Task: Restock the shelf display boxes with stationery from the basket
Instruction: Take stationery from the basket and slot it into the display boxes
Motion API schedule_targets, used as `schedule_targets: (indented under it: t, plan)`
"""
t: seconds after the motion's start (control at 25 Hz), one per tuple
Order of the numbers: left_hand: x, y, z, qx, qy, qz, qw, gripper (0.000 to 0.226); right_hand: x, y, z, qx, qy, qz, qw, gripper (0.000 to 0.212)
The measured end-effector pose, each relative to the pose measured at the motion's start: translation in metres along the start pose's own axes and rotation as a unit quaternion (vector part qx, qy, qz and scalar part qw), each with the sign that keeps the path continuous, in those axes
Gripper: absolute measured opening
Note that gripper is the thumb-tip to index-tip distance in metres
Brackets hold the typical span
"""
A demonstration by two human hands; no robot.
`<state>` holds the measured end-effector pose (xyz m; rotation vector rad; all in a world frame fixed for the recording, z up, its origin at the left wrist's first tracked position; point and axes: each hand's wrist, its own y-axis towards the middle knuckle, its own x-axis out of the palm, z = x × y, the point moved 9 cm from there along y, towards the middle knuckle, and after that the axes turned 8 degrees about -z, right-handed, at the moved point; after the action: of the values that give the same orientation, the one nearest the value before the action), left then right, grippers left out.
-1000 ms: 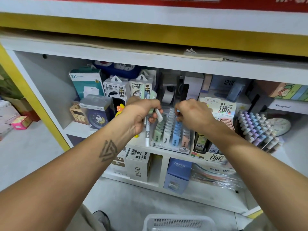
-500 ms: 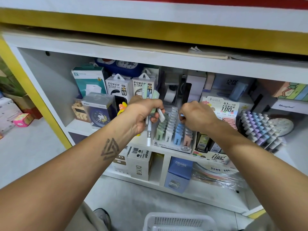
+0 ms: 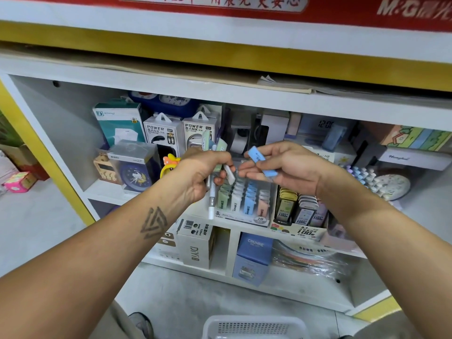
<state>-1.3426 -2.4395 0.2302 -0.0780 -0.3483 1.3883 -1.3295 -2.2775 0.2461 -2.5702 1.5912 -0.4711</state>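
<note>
- Head view: both forearms reach fwd to a white shelf unit [image 3: 244, 99]; hands meet near frame centre, just apart.
- Left hand [image 3: 198, 174] curled tight round a bundle: a white pen [image 3: 211, 201] pointing down to 6 o'clock, plus green lead cases [image 3: 221, 149] sticking up at 12 o'clock and a white case [image 3: 230, 174] angled twd 4 o'clock. Fingers pressed together on the lot.
- Right hand [image 3: 286, 171] at 3 o'clock of the left, palm partly up, fingers loosely bent. A blue lead case [image 3: 256, 154] lies across the fingers w/ the thumb on it; a second blue piece [image 3: 269, 172] shows under the thumb – can't tell if same item or another.
- Display box [image 3: 244, 216] w/ rows of green, white, blue and pink cases sits on the middle shelf, directly below the hands at 6 o'clock; "2B" label at its front right corner.
- At 3 o'clock of that box: a lead-refill display [image 3: 299, 211], dark cases upright, "100" on the front card.
- Further at 3 o'clock: a rack of pastel pens [image 3: 367, 177], caps twd camera.
- Back at 11 o'clock: two POWER BANK boxes [image 3: 181, 133], side by side.
- White basket [image 3: 254, 326] at 6 o'clock, bottom edge of frame, on the floor; contents not visible.
- Lower shelf: CRUHRE blue box [image 3: 253, 258], below the display box.
</note>
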Motion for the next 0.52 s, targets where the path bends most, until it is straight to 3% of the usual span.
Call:
schedule_targets:
  t: [0.12, 0.24, 0.4, 0.52]
  plan:
    - [0.005, -0.001, 0.000, 0.000, 0.000, -0.001, 1.000, 0.018, -0.003, -0.005, -0.003, -0.016, -0.028, -0.014, 0.999, 0.024]
    - [0.010, -0.001, 0.001, -0.001, 0.001, -0.008, 1.000, 0.011, -0.013, -0.010, -0.006, -0.026, -0.090, 0.029, 0.995, 0.029]
    - [0.016, 0.000, 0.000, -0.002, -0.013, -0.023, 1.000, 0.014, -0.024, -0.016, -0.018, -0.062, -0.172, 0.081, 0.980, 0.019]
    - [0.015, 0.001, 0.000, -0.002, -0.009, -0.018, 1.000, 0.014, -0.029, -0.020, -0.025, -0.082, -0.216, 0.109, 0.967, 0.030]
